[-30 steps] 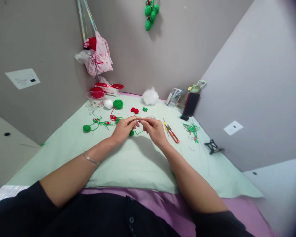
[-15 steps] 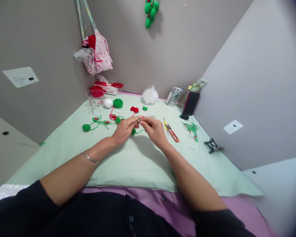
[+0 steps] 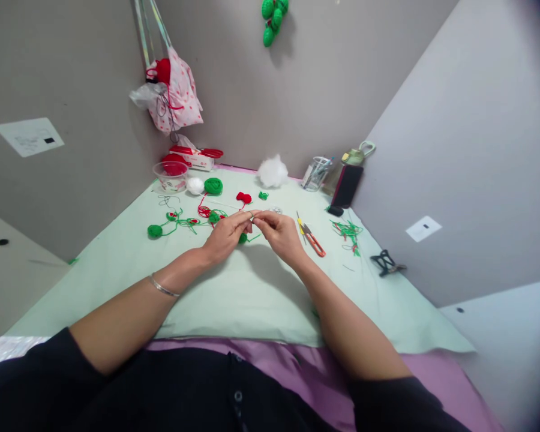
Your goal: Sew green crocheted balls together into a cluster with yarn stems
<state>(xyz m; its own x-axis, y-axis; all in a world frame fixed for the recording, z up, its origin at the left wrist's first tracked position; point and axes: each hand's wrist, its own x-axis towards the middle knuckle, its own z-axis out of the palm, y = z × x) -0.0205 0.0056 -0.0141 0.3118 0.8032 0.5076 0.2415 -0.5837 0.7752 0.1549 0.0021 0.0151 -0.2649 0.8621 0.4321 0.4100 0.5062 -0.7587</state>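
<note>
My left hand [image 3: 228, 235] and my right hand [image 3: 279, 233] meet fingertip to fingertip over the middle of the table. Both are closed in a pinch, and whatever lies between the fingers is too small to make out. A green crocheted ball [image 3: 242, 239] shows just below my left fingers, with a green strand trailing right. Left of the hands lie green and red pieces [image 3: 189, 222] with loose yarn and another green ball [image 3: 155, 231]. Behind the hands are a red yarn bundle [image 3: 243, 197] and a small green piece [image 3: 263, 195].
Orange snips [image 3: 315, 243] lie right of my hands, near yarn scraps [image 3: 348, 231] and a black stand [image 3: 387, 263]. At the back are white stuffing [image 3: 272, 171], a clear cup [image 3: 316, 175], a leaning phone [image 3: 347, 186], green yarn [image 3: 213, 186] and a plastic tub [image 3: 170, 178].
The whole view has shifted slightly, so things appear a little further left and up. My hands keep nearly the same pose, fingertips together.
</note>
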